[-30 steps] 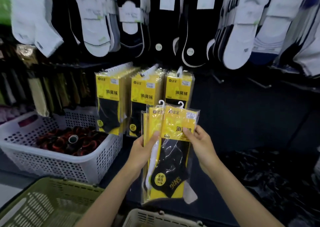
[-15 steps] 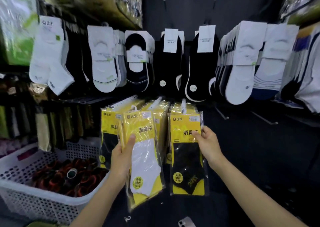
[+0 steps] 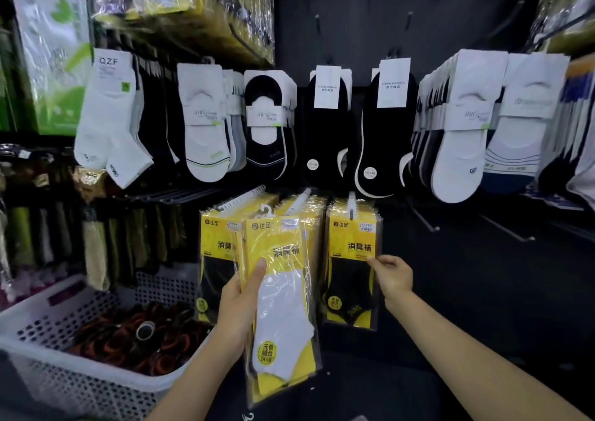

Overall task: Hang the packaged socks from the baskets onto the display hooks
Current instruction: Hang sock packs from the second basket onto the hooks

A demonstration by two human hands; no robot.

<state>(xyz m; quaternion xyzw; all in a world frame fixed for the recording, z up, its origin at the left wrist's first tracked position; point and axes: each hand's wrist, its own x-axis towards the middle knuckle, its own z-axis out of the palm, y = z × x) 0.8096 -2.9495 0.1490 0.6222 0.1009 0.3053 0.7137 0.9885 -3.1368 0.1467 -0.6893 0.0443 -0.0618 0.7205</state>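
Left hand (image 3: 240,308) grips a clear-film sock packet with yellow card and white sock (image 3: 283,308), thumb pressed on its front, held upright before the dark display wall (image 3: 483,292). Right hand (image 3: 394,277) pinches the right edge of a matching yellow packet with black sock (image 3: 352,269) — the front one of a stack hanging on a display hook (image 3: 351,199).

Wall: rows of carded white and black socks (image 3: 328,124) above, metal pegs (image 3: 425,219) to the right. White perforated plastic basket (image 3: 64,382) stands lower left.

Held packet — glossy, creased film, white hanger loop (image 3: 266,209) on top, round yellow sticker near the toe.
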